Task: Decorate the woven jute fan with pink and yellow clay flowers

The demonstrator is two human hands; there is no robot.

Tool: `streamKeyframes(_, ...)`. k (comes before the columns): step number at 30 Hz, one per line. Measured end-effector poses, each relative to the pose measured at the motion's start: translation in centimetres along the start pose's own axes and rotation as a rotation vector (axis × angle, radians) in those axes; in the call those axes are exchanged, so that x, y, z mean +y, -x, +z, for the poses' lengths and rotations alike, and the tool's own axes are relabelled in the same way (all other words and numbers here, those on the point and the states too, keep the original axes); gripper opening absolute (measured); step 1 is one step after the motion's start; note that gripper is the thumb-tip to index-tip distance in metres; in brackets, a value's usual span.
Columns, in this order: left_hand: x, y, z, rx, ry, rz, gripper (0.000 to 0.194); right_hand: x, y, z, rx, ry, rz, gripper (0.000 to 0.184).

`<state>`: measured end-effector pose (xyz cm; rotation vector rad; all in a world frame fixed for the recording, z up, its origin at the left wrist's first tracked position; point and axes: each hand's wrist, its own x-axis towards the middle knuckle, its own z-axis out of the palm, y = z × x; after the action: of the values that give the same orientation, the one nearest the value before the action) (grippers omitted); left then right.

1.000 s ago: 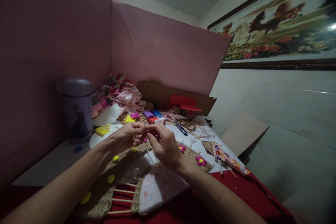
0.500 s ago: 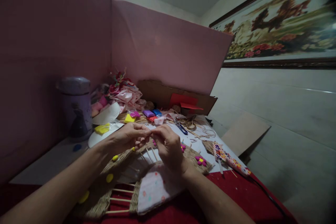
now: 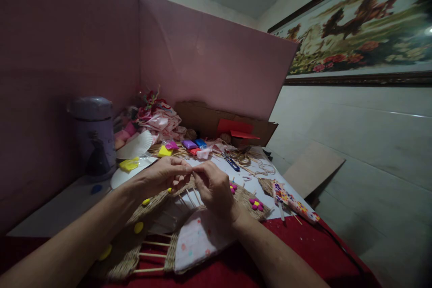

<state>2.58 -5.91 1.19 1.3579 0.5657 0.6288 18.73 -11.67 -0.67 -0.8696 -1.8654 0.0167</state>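
Observation:
Fingertip to fingertip, my left hand (image 3: 172, 172) and my right hand (image 3: 213, 184) pinch together above the middle of a woven fan (image 3: 123, 270). Whatever is between the fingers is too small or hidden to make out. The fan is a half ring of woven cord on thin wooden sticks, with a printed cloth centre (image 3: 192, 243). Magenta flowers with yellow middles, such as the flower (image 3: 256, 204), sit on its right side. Yellow discs, among them the disc (image 3: 138, 227), dot its left side. My wrists and forearms cover part of it.
Clay packets, one of them a yellow packet (image 3: 165, 151), lie behind my hands beside blue-handled scissors (image 3: 232, 163). A patterned glue gun (image 3: 293, 204) with a cord rests at right. A lidded purple container (image 3: 93, 139) stands at left near paper plates (image 3: 137, 145). Pink panels (image 3: 209, 58) rise behind.
The view has shifted slightly, so things appear a little further left. My hands keep nearly the same pinch, fingertips together.

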Motion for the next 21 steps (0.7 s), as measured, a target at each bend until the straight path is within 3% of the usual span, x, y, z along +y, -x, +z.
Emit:
streamKeyframes(3,0.0,0.0,0.2,0.009,-0.008,0.016,0.021,0.2,0.0,0.6,0.075,-0.186,0.206,0.008)
streamKeyframes(6,0.1,-0.1,0.3,0.049,0.026,0.046,0.017,0.6,-0.4,0.9,0.161,-0.591,0.501,0.008)
streamKeyframes(8,0.2,-0.1,0.2,0.077,0.058,0.054,0.014,0.9,-0.6,0.8,0.184,-0.815,0.600,0.009)
streamKeyframes(12,0.2,-0.1,-0.2,0.124,0.116,0.088,0.015,1.1,-0.9,0.4,0.173,-1.030,0.681,0.012)
streamKeyframes(16,0.1,0.0,-0.5,0.090,0.137,0.147,0.015,1.2,-0.7,0.3,0.130,-1.063,0.711,0.011)
streamKeyframes(21,0.2,-0.2,-0.7,0.068,0.157,0.106,0.013,1.5,-0.7,0.3,0.061,-1.116,0.754,0.010)
